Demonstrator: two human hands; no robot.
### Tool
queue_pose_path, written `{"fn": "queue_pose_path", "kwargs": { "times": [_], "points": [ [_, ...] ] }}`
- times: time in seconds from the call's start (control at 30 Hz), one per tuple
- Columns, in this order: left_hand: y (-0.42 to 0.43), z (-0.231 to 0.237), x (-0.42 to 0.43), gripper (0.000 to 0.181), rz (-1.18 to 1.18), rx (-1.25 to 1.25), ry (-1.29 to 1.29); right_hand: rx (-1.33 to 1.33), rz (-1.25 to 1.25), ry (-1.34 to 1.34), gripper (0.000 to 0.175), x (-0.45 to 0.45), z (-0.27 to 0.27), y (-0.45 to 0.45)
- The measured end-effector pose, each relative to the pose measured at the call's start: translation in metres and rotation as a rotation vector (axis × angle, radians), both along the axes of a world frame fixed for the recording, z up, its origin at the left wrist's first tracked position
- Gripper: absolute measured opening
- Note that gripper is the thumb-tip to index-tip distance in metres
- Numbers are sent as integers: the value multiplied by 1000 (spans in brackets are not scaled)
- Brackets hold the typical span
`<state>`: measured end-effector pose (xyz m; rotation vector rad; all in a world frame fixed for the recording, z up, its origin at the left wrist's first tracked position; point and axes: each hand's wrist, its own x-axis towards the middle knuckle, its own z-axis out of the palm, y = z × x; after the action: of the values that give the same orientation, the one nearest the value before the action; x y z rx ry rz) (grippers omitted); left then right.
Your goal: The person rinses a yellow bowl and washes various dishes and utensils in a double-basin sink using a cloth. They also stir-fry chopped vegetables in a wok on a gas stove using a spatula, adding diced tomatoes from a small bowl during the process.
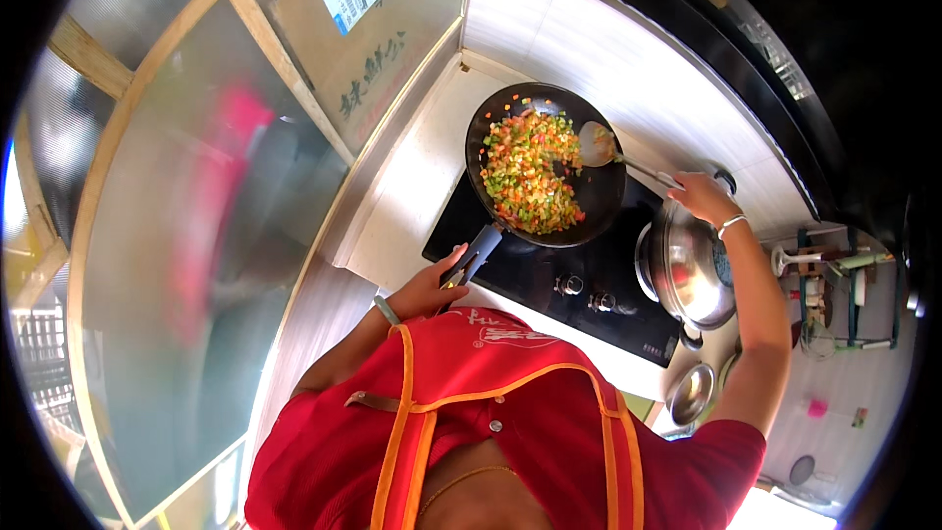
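A black frying pan (603, 191) stands over the left part of a black glass cooktop (530, 280), holding diced vegetables (526, 169) in orange, green and pale pieces. My left hand (430, 283) grips the pan's dark handle at the lower left. A metal spatula (597, 144) with a long handle is in my right hand (699, 195), its blade inside the pan at the right edge of the vegetables, with some bits on it. The pan's right side shows bare black surface.
To the right of the pan is a large steel wok or pot (692, 272) with dark side handles, beneath my right forearm. Two control knobs (585, 294) sit on the cooktop. A steel bowl (690, 394) lies nearer me, and a utensil rack (839, 287) hangs at right. Framed glass panels (191, 235) stand left.
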<state>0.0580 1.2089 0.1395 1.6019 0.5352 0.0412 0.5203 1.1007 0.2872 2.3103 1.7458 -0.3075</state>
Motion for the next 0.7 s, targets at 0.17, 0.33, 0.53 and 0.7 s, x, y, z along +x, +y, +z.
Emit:
{"fn": "queue_pose_path", "kwargs": {
  "times": [0.17, 0.33, 0.53, 0.7],
  "points": [
    [4, 31, 3, 75, 26, -235, 127, -114, -190, 464, 39, 9, -71, 40],
    [2, 20, 3, 74, 52, -92, 87, 163, 292, -32, 35, -33, -39, 40],
    [-2, 12, 3, 75, 46, -49, 46, -72, 226, -191, 26, -73, 68, 11],
    [-3, 20, 6, 76, 28, -104, 58, -389, -119, 355, 20, 2, 39, -13]
  ]
}}
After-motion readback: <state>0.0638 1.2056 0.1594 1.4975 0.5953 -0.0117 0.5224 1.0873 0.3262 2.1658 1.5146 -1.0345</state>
